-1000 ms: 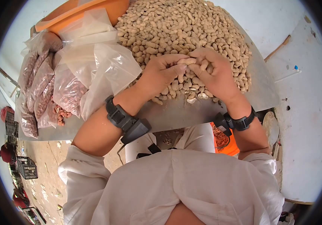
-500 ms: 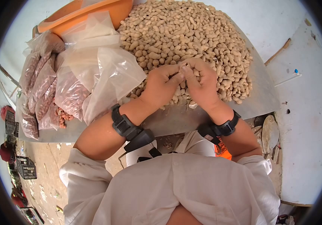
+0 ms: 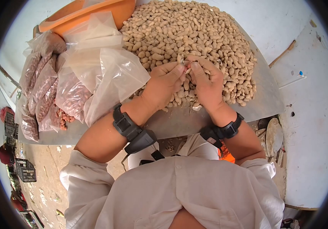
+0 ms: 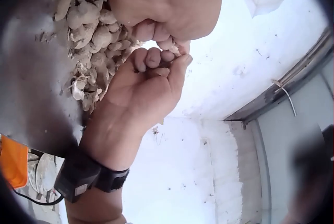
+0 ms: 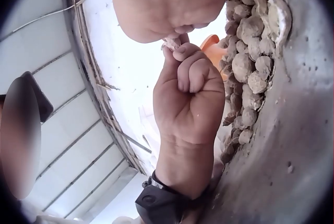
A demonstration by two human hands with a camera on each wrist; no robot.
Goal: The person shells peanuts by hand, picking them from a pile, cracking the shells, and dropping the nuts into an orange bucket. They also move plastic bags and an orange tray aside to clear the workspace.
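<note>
Both hands meet over the front of a large heap of unshelled peanuts point(image 3: 187, 30). In the head view my left hand point(image 3: 164, 84) pinches a piece of peanut shell point(image 3: 180, 58) between thumb and forefinger, its pale inside showing. Right beside it, my right hand point(image 3: 209, 84) pinches a cracked peanut point(image 3: 188, 68) with reddish kernel showing at the break. From the left wrist, the right hand point(image 4: 143, 91) appears with curled fingers, its tips close to the left hand's. The right wrist view shows the left hand point(image 5: 189, 91) with fingers folded in toward the palm.
Clear plastic bags of reddish kernels point(image 3: 72, 93) lie on the metal tabletop point(image 3: 171, 120) at left, with loose kernels point(image 3: 64, 119) beside them. An orange basin point(image 3: 91, 17) stands behind the bags. Below the table edge, part of an orange container point(image 3: 226, 154) shows near the legs.
A whole peanut held between the hands a second ago is now broken open, with a shell piece in the left fingers. The hands have come slightly nearer the body.
</note>
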